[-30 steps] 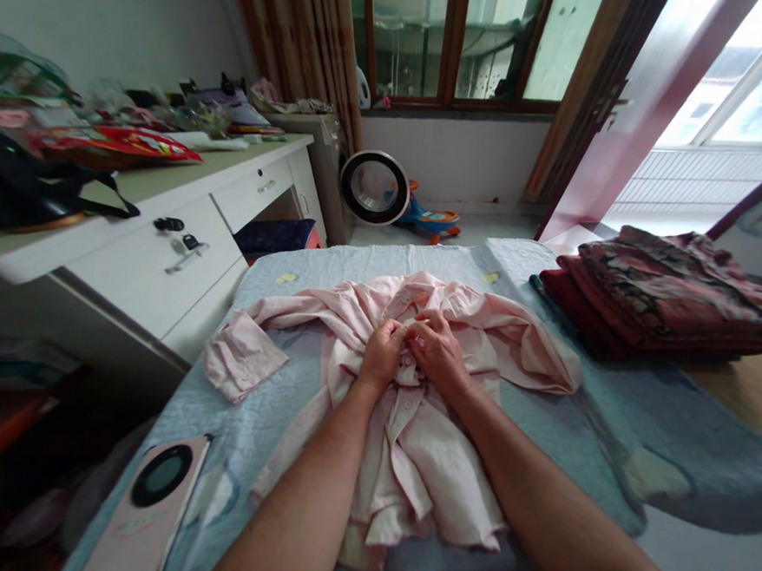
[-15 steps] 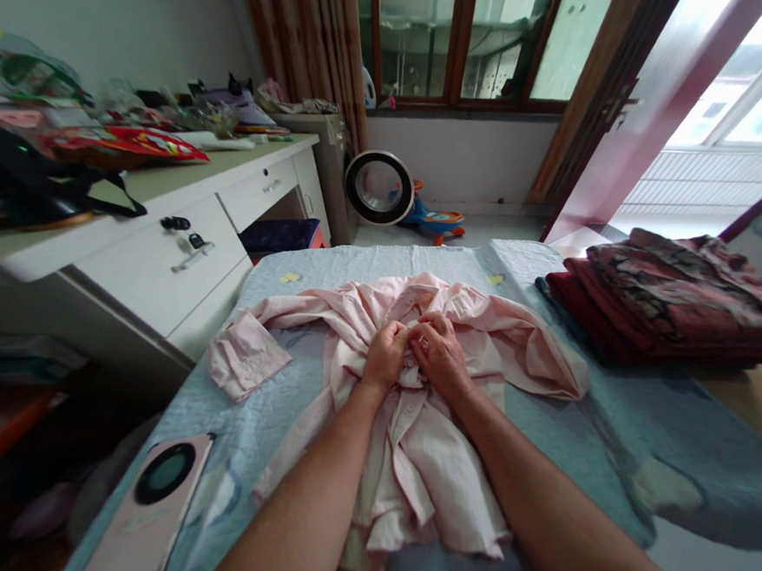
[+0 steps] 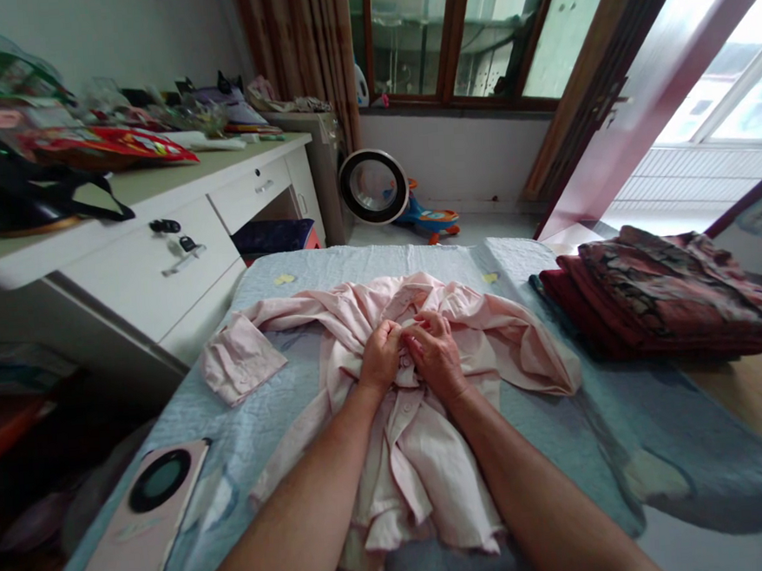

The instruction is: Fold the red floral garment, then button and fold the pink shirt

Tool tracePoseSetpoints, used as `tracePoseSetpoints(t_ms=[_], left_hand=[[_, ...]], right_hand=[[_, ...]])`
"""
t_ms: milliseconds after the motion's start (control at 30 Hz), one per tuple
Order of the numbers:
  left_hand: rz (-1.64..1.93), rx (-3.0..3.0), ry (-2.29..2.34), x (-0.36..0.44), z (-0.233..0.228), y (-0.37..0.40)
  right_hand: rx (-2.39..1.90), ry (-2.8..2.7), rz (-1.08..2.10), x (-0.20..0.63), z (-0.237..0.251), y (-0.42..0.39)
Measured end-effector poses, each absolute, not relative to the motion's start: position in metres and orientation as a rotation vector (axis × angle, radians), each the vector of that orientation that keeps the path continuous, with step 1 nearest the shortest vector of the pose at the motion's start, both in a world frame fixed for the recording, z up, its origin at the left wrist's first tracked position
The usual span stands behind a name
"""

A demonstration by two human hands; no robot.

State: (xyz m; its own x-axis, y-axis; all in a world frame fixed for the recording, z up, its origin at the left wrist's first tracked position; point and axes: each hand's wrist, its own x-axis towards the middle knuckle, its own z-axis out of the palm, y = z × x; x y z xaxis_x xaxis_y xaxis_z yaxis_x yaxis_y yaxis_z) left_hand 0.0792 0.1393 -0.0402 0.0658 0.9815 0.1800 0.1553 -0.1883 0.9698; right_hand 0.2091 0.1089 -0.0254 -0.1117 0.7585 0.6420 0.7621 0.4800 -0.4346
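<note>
Head view, looking down along both forearms: the left hand (image 3: 379, 359) and the right hand (image 3: 433, 354) meet knuckle to knuckle in the middle of a crumpled pink shirt (image 3: 424, 439). Both hands are closed, fingers pinching the same bunched bit of cloth at the shirt's front placket, near a small button. The shirt lies spread on a pale blue quilt (image 3: 574, 429) that covers the bed, one sleeve (image 3: 242, 356) thrown out to the left, its cuff flat on the quilt, the other sleeve trailing right. A pile of dark red patterned cloth (image 3: 656, 301) sits at the quilt's right edge, well apart from the hands. Near the left forearm lies a pink phone (image 3: 143, 528) with a round lens. A cluttered white counter (image 3: 176, 248) stands to the left of the bed.
</note>
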Motion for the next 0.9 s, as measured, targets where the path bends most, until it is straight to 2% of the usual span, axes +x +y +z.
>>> tracePoseSetpoints(t_ms=[567, 900], left_hand=[[1.3, 1.599, 1.296, 0.081, -0.035, 0.133], [1.442, 1.982, 1.319, 0.08, -0.025, 0.126]], right_hand=[[-1.208, -1.695, 0.053, 0.212, -0.031, 0.112], [-1.575, -1.497, -0.251, 0.24, -0.037, 0.128]])
